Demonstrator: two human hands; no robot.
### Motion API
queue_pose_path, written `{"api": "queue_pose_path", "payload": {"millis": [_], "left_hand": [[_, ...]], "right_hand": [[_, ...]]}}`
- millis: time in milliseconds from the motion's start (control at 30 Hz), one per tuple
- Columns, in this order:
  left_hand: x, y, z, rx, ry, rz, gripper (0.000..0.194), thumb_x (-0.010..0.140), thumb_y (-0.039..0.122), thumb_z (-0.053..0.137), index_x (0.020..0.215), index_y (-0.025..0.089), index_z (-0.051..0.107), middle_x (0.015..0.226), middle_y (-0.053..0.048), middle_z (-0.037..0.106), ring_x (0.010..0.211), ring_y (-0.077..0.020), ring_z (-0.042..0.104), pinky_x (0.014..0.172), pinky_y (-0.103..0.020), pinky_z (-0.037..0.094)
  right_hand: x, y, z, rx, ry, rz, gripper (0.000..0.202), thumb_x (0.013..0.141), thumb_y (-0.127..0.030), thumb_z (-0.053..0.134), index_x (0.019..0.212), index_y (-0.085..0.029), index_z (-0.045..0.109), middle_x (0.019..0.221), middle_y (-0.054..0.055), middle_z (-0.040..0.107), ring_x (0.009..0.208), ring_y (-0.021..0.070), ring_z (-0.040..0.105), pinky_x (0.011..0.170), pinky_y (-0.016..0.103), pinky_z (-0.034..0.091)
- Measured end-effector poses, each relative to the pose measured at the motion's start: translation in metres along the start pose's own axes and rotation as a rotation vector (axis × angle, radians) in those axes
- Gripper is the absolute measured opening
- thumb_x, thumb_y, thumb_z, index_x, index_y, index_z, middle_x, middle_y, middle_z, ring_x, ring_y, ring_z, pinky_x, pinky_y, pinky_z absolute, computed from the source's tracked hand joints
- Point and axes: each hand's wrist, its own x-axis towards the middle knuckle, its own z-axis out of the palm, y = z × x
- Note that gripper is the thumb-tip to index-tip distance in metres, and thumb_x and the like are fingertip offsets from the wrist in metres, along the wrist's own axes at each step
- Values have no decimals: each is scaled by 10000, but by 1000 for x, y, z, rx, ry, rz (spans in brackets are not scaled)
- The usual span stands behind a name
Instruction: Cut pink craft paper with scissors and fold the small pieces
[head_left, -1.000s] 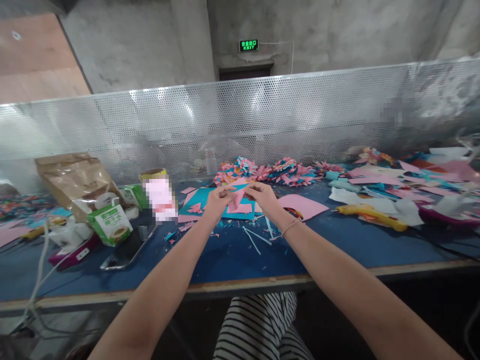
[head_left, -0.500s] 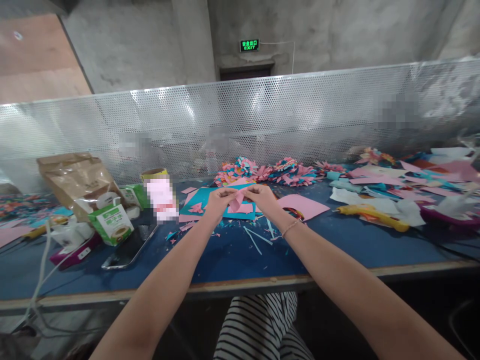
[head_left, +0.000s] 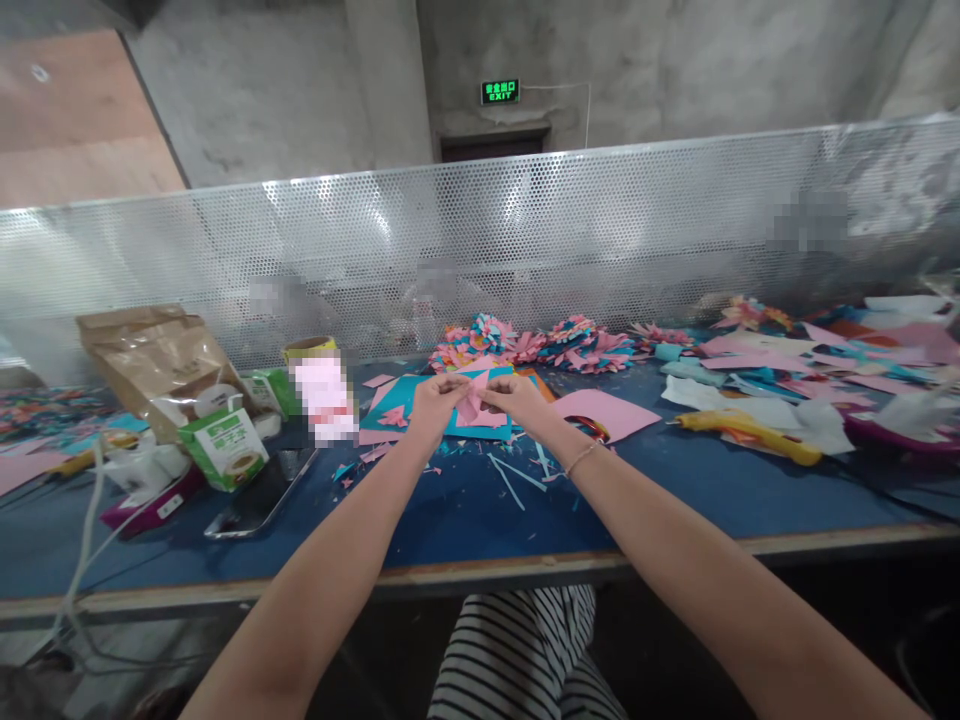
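Observation:
Between my two hands is a small piece of pink paper (head_left: 471,402), creased and partly covered by the fingers. My left hand (head_left: 438,402) pinches its left side, and my right hand (head_left: 516,397) grips its right side with thumb and fingers. Below them lie blue paper sheets (head_left: 496,431) with pink pieces on top. Small pink cut pieces (head_left: 393,415) rest on the blue sheet left of my left hand. A larger pink sheet (head_left: 630,414) lies to the right, with scissors (head_left: 592,428) partly on it, mostly behind my right wrist.
Fringed paper flowers (head_left: 589,345) are heaped at the back by the perforated metal screen (head_left: 600,220). On the right lies a yellow glue gun (head_left: 750,437) by paper scraps. A phone (head_left: 259,500), a green-white box (head_left: 223,447) and a brown paper bag (head_left: 150,365) occupy the left.
The fingers of my right hand have shifted slightly left and down on the pink paper, whose folded shape has turned a little. My left hand stays nearly in place.

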Motion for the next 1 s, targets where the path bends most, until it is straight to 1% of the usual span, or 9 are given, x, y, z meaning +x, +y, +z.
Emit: {"api": "queue_pose_path", "payload": {"millis": [133, 300, 467, 667, 700, 767, 833, 933, 1000], "left_hand": [[-1, 1, 2, -15, 13, 12, 135, 547, 237, 659, 643, 145, 636, 624, -24, 631, 588, -118, 546, 605, -255, 425], [0, -4, 2, -23, 52, -11, 140, 526, 237, 674, 628, 150, 635, 616, -20, 628, 591, -121, 548, 610, -255, 420], [0, -8, 3, -2, 42, -7, 118, 549, 225, 652, 643, 153, 646, 635, -22, 633, 608, -124, 552, 625, -258, 419], [3, -8, 0, -24, 132, -2, 117, 530, 208, 657, 634, 156, 644, 641, -19, 627, 612, -118, 543, 633, -253, 413], [5, -8, -1, -50, 162, -11, 116, 522, 207, 660, 624, 157, 639, 637, -15, 624, 610, -117, 541, 634, -253, 413], [7, -8, -4, -96, 195, -14, 123, 512, 205, 664, 620, 159, 631, 642, -11, 622, 621, -116, 542, 644, -252, 414], [7, -8, -5, -117, 211, -16, 129, 512, 207, 664, 626, 159, 626, 640, -8, 617, 620, -112, 539, 632, -246, 413], [6, -6, -5, -118, 192, -34, 144, 523, 225, 662, 642, 157, 621, 626, -5, 608, 586, -105, 525, 580, -235, 402], [3, -5, -3, -101, 139, -50, 158, 530, 244, 663, 655, 155, 621, 629, -10, 611, 570, -104, 520, 558, -233, 397]], "right_hand": [[0, -1, 0, -30, -3, -6, 210, 641, -349, 574, 616, -142, 547, 564, -1, 568, 530, 86, 530, 556, 216, 440], [0, -1, 1, -39, -21, 59, 160, 624, -289, 583, 598, -144, 521, 549, -7, 558, 542, 87, 545, 541, 203, 436], [-2, -4, 3, -81, -76, 112, 107, 611, -230, 580, 621, -150, 509, 593, -9, 572, 546, 82, 547, 506, 188, 430], [-5, -8, 5, -82, -156, 119, 97, 582, -167, 586, 632, -149, 505, 567, -19, 568, 517, 76, 529, 491, 187, 425], [-5, -7, 5, -95, -152, 103, 86, 580, -155, 583, 629, -146, 513, 559, -19, 564, 506, 71, 518, 488, 186, 422], [-4, -6, 5, -106, -102, 69, 70, 586, -153, 576, 632, -141, 525, 559, -17, 555, 501, 64, 503, 495, 186, 424], [-3, -3, 4, -90, -48, 67, 106, 598, -180, 582, 684, -141, 534, 603, -9, 561, 529, 68, 511, 518, 195, 442], [-2, -1, 3, -99, -8, 114, 226, 611, -255, 598, 801, -148, 538, 752, 22, 582, 582, 80, 532, 546, 222, 468], [-2, -3, 3, -124, -3, 111, 222, 637, -298, 575, 799, -150, 541, 777, 27, 577, 603, 86, 539, 551, 225, 472]]}}
